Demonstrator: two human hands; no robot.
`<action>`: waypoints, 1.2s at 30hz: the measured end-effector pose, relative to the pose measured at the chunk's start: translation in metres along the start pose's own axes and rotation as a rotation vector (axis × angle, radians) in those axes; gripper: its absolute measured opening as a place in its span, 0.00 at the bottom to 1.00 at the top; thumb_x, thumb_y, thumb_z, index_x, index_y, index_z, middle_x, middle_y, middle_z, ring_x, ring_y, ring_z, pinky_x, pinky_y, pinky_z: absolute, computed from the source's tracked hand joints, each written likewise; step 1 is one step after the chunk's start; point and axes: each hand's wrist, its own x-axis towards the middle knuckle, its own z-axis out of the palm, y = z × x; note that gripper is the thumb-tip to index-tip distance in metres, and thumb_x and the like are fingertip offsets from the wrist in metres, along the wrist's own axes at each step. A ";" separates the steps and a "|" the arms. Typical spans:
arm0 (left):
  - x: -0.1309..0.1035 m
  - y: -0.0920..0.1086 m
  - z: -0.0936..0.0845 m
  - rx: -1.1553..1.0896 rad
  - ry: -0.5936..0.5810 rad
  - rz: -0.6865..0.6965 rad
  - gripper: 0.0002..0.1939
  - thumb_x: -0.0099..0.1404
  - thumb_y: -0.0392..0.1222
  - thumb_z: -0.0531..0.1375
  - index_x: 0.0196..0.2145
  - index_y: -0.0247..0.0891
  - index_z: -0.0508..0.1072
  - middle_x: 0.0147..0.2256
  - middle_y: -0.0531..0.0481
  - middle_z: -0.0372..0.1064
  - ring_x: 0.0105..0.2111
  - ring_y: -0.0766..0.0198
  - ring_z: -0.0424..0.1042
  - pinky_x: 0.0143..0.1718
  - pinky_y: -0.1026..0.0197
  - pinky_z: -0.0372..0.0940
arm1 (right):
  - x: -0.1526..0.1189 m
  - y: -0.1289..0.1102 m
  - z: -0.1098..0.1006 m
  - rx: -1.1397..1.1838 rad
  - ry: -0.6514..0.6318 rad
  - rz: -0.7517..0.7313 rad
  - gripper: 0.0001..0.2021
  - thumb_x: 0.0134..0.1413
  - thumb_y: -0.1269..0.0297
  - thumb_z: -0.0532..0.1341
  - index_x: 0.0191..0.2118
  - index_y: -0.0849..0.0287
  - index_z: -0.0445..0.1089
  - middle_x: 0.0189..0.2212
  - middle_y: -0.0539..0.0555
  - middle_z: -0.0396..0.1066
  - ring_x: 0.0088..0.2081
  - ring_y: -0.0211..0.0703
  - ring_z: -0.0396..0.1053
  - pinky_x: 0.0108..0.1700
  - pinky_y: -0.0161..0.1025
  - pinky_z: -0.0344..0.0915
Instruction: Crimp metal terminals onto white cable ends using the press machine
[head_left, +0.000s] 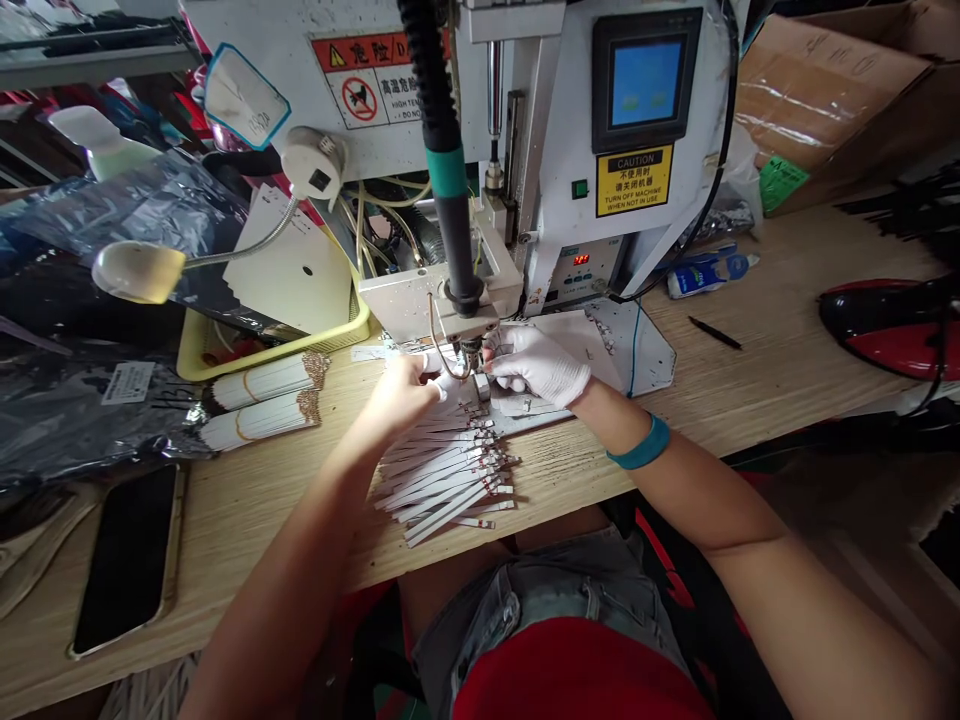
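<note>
My left hand (409,388), with white covers on its fingertips, pinches what looks like a narrow white strip beneath the head of a soldering machine (471,345). Across from it, my right hand (541,364) wears a white glove with bare fingertips showing. Its thumb and fingers are closed close to the soldering tip; what they hold is too small to make out. Below both hands lies a fanned pile of flat white strips (442,475), many with small end pieces and red marks at their right ends. A flat grey-white plate (577,345) lies under the right hand.
The machine carries a blue screen (646,82) and warning labels. At left are a yellow basket (352,325), bundled strips (262,400), plastic-wrapped packs (90,400) and a phone (129,560). On the right lie a black pen (715,333), a blue-white tube (709,272) and a cardboard box (825,90).
</note>
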 end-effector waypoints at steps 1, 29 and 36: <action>0.000 0.000 0.000 0.007 -0.004 -0.008 0.02 0.47 0.37 0.54 0.22 0.36 0.64 0.21 0.56 0.59 0.23 0.69 0.56 0.27 0.64 0.51 | 0.000 0.001 0.000 -0.002 -0.006 -0.002 0.08 0.42 0.74 0.63 0.31 0.61 0.66 0.22 0.46 0.65 0.17 0.27 0.57 0.14 0.27 0.50; -0.009 -0.001 -0.017 0.695 0.149 0.112 0.13 0.60 0.43 0.54 0.33 0.36 0.78 0.32 0.44 0.74 0.30 0.58 0.71 0.33 0.60 0.64 | 0.001 -0.009 -0.050 -1.139 0.288 -0.314 0.08 0.52 0.64 0.62 0.37 0.56 0.79 0.36 0.53 0.77 0.38 0.46 0.72 0.39 0.40 0.64; 0.001 -0.011 -0.001 0.854 0.219 0.207 0.12 0.62 0.38 0.51 0.35 0.35 0.73 0.37 0.42 0.70 0.36 0.55 0.71 0.37 0.59 0.65 | -0.003 -0.015 -0.028 -1.449 0.242 -0.250 0.10 0.57 0.64 0.58 0.35 0.54 0.78 0.38 0.54 0.73 0.38 0.46 0.69 0.36 0.39 0.61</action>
